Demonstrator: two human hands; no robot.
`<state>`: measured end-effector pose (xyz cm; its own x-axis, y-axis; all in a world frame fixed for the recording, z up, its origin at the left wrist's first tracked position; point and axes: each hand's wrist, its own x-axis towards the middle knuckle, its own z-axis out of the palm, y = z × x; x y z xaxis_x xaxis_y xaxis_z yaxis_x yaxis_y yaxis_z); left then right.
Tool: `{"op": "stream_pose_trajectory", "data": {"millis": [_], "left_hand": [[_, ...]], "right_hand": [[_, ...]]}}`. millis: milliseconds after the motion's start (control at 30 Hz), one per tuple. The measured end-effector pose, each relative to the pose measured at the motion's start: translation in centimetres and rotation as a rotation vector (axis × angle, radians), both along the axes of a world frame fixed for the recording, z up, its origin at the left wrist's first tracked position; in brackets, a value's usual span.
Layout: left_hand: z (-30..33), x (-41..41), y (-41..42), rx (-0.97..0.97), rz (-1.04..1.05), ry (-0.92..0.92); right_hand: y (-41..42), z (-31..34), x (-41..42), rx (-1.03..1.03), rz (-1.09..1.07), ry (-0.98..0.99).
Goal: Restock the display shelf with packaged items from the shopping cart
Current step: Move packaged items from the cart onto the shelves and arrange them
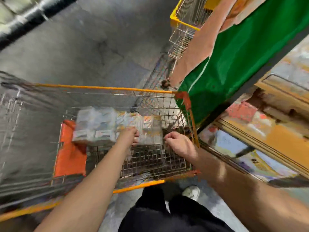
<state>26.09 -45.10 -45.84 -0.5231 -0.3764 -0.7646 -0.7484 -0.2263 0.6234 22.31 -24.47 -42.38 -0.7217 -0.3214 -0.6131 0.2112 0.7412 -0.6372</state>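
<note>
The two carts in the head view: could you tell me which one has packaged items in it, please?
The near cart with the orange rim, where both hands reach in; clear-wrapped packs lie in it. The yellow-rimmed cart farther off looks empty.

You stand on a grey, mottled concrete floor with faint cracks and a dull sheen from overhead light. At your upper left a dark, blurred band runs diagonally across the corner. Farther ahead, a second wire basket cart with a yellow rim sits on that floor.
</note>
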Motion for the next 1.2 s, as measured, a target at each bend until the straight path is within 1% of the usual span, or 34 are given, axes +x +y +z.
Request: {"op": "stream_pose_trajectory", "data": {"millis": [67, 133, 200, 300, 367, 433, 500, 600, 667, 700, 767, 900, 1067, 1200], "left_hand": [[-2.7, 2.0, -2.8, 0.125, 0.118, -0.091], [-4.9, 3.3, -4.6, 0.281, 0.256, -0.156], [-7.2, 4.1, -6.4, 0.395, 0.376, -0.198], [-9.7, 4.2, -8.0, 0.475, 0.510, -0.226], [-11.1, 3.8, -8.4, 0.521, 0.605, -0.242], [-12.4, 3.2, -8.7, 0.603, 0.702, -0.224], [-13.0, 2.5, -8.5, 0.655, 0.754, -0.190], [-14.6, 1.6, -8.8, 0.676, 0.814, -0.176], [-15.5, 1.2, -9.2, 0.692, 0.813, -0.161], [-15.8, 1.0, -9.3, 0.684, 0.810, -0.163], [-16.3, 0.9, -9.8, 0.674, 0.825, -0.183], [-14.9, 0.7, -9.9, 0.591, 0.840, -0.221], [-14.4, 0.5, -10.2, 0.484, 0.769, -0.232], [-13.8, 1.2, -10.2, 0.510, 0.699, -0.223]], "right_hand": [[-2.8, -2.2, 0.3, 0.025, 0.004, -0.111], [-4.7, -3.8, 0.1, 0.062, 0.001, -0.184], [-7.0, -6.1, 0.0, 0.081, -0.018, -0.246], [-9.6, -9.3, -0.3, 0.098, -0.075, -0.333], [-11.2, -11.4, -0.6, 0.105, -0.098, -0.350], [-12.9, -13.1, -0.8, 0.101, -0.112, -0.384], [-14.4, -14.2, -0.9, 0.105, -0.122, -0.401], [-16.7, -15.7, -1.0, 0.090, -0.188, -0.420], [-18.0, -16.4, -1.2, 0.075, -0.192, -0.432], [-18.6, -16.5, -1.2, 0.064, -0.200, -0.443], [-19.4, -16.9, -1.2, 0.040, -0.283, -0.467], [-20.2, -17.2, -1.2, 0.085, -0.345, -0.415], [-21.1, -16.9, -1.2, 0.129, -0.387, -0.343], [-21.5, -17.0, -0.7, 0.106, -0.417, -0.350]]}}
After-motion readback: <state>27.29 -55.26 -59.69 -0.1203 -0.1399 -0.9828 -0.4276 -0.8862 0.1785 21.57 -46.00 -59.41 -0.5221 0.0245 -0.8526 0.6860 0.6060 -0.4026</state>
